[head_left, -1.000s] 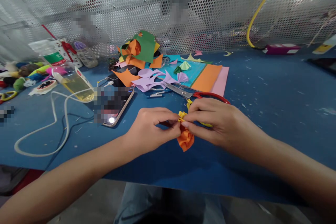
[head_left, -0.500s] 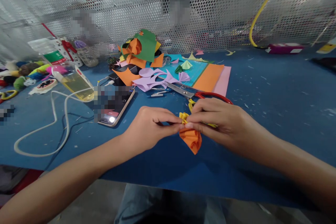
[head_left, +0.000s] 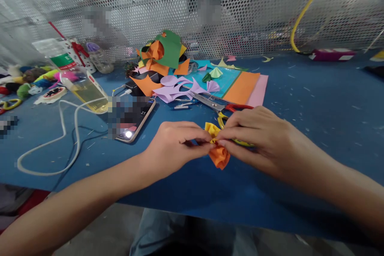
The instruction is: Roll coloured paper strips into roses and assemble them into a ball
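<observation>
My left hand (head_left: pixel 177 148) and my right hand (head_left: pixel 261 138) meet above the front part of the table. Between them, pinched at thumbs and fingertips, is a crumpled paper piece (head_left: pixel 220 158). Its lower part is orange and gathered; a ruffled yellow part (head_left: pixel 211 129) sticks up above the fingers. My fingers cover the place where the two colours join. Scissors (head_left: pixel 211 103) with red and yellow handles lie just beyond and partly behind my right hand.
Paper scraps (head_left: pixel 171 88) and orange and pink sheets (head_left: pixel 241 87) lie behind my hands. A phone (head_left: pixel 141 118) and a white cable (head_left: pixel 76 140) are to the left, near a bottle of yellowish liquid (head_left: pixel 94 98). A perforated metal screen (head_left: pixel 168 4) stands at the back.
The yellow part now rises higher and wider above my fingertips, and less of the orange part hangs below. My right hand has shifted slightly. The view has moved a little.
</observation>
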A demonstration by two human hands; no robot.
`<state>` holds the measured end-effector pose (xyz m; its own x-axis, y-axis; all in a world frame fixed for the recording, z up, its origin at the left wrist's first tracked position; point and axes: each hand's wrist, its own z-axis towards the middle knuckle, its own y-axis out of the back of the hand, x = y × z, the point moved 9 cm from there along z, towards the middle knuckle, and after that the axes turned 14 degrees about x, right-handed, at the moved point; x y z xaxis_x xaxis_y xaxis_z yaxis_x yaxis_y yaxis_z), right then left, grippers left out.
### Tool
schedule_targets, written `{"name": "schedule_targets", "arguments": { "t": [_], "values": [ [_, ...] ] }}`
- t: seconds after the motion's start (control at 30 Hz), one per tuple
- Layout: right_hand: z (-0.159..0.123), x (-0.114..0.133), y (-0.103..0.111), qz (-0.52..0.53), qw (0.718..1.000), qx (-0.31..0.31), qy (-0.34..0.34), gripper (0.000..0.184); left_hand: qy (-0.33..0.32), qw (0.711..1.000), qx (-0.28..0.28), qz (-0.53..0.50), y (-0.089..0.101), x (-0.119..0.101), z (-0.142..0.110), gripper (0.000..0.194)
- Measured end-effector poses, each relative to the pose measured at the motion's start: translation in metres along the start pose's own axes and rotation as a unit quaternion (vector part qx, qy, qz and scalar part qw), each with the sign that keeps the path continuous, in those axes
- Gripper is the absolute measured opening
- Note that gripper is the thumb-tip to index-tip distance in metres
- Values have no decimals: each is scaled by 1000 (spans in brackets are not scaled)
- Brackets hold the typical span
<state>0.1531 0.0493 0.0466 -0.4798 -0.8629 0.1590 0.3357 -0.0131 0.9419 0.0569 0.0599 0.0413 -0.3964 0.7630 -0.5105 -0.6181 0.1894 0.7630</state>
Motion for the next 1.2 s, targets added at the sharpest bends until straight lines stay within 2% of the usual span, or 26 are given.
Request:
{"name": "schedule_targets", "arguments": {
  "t": [0.13,0.23,0.47,0.73,0.93,1.2],
  "values": [
    [1,0,-4,3,1000,14,0,25,61,997,19,-40,-6,11,0,7],
    [1,-2,-6,-17,1000,15,-18,26,79,996,14,-40,-8,16,1,5],
    [-2,-1,4,-41,998,-36,-37,23,110,993,16,-50,-11,28,0,13],
    [5,4,-19,-11,999,25,-23,23,78,996,46,-23,-21,27,-8,3],
    [2,7,-18,-28,1000,7,-9,24,58,997,42,-25,-23,28,-9,3],
    [2,9,-25,-51,998,26,-3,23,38,998,53,-18,-27,26,-11,5]
  ]
}}
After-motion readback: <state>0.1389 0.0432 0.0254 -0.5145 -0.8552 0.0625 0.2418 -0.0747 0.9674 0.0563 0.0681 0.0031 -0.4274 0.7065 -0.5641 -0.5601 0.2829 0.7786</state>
